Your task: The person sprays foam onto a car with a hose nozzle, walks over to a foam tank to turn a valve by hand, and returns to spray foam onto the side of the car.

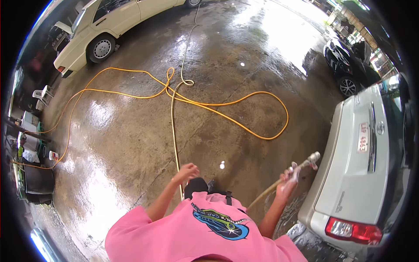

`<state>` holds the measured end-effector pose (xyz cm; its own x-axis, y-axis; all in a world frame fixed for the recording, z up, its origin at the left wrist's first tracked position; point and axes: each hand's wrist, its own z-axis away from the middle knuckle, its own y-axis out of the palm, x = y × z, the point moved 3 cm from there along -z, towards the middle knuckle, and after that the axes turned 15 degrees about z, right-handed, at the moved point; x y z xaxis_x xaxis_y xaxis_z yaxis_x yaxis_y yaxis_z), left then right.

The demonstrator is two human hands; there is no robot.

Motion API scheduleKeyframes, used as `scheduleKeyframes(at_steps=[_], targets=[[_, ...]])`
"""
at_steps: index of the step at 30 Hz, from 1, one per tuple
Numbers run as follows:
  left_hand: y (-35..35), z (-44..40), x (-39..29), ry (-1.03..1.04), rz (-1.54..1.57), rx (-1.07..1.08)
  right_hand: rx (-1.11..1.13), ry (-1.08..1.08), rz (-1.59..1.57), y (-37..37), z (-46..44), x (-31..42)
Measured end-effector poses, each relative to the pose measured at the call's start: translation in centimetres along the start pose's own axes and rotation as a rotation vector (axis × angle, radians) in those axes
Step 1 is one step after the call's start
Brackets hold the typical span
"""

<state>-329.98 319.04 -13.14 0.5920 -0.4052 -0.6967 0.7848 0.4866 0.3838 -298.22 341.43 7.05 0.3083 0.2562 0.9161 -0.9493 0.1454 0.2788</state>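
My right hand (pixel 288 179) is closed around a yellowish hose (pixel 271 187) just behind its metal nozzle (pixel 313 158). White suds cling to these fingers. The nozzle points up and to the right, close to the rear of a white car (pixel 349 174). Over the wet floor, my left hand (pixel 187 172) has its fingers curled, with nothing visible in them. A pale hose (pixel 173 131) runs along the floor beneath my left wrist. Below the hands is my pink shirt (pixel 187 236).
An orange hose (pixel 244 126) lies in loops across the wet concrete floor (pixel 131 161). A cream car (pixel 115 22) stands at the upper left and a black car (pixel 349 65) at the right. Along the left edge are a white chair (pixel 42 94) and a small bucket (pixel 53 156).
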Motion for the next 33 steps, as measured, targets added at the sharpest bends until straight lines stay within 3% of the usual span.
scheduleKeyframes(at_steps=[2, 4, 8, 12, 16, 18, 21, 23, 27, 29, 33], targets=[[-1.1, -2.0, -7.7, 0.099, 0.033, -0.090, 0.096, 0.020, -0.016, 7.2, -5.3, 0.5], [-3.0, -5.2, -14.1, 0.304, 0.164, -0.311, 0.253, 0.088, 0.042, 13.7, -10.6, 0.1], [-2.5, -15.9, -23.5, 0.362, 0.254, -0.339, 0.387, 0.120, 0.168, 24.6, -20.5, -0.4], [2.2, -30.5, -32.6, 0.230, 0.208, -0.133, 0.376, 0.131, 0.198, 32.7, -31.8, -0.7], [9.8, -41.5, -44.8, 0.226, -0.115, 0.239, 0.341, 0.017, 0.217, 41.0, -38.4, 5.0], [12.7, -45.8, -51.3, 0.377, -0.223, 0.512, 0.311, -0.036, 0.214, 44.4, -42.5, 7.2], [14.0, -54.5, -58.6, 0.295, -0.177, 0.667, 0.266, -0.127, 0.246, 50.3, -50.8, 8.4], [13.1, -61.3, -60.7, 0.318, -0.145, 0.638, 0.234, -0.144, 0.281, 52.9, -56.3, 8.5], [8.9, -74.6, -64.4, 0.141, -0.072, 0.376, 0.241, -0.190, 0.406, 61.9, -68.7, 8.3], [6.1, -81.4, -66.9, 0.056, -0.085, 0.349, 0.279, -0.175, 0.529, 68.5, -76.7, 8.5], [0.8, -85.9, -78.3, 0.131, -0.107, 0.227, 0.363, -0.192, 0.503, 85.1, -89.0, 10.4]])
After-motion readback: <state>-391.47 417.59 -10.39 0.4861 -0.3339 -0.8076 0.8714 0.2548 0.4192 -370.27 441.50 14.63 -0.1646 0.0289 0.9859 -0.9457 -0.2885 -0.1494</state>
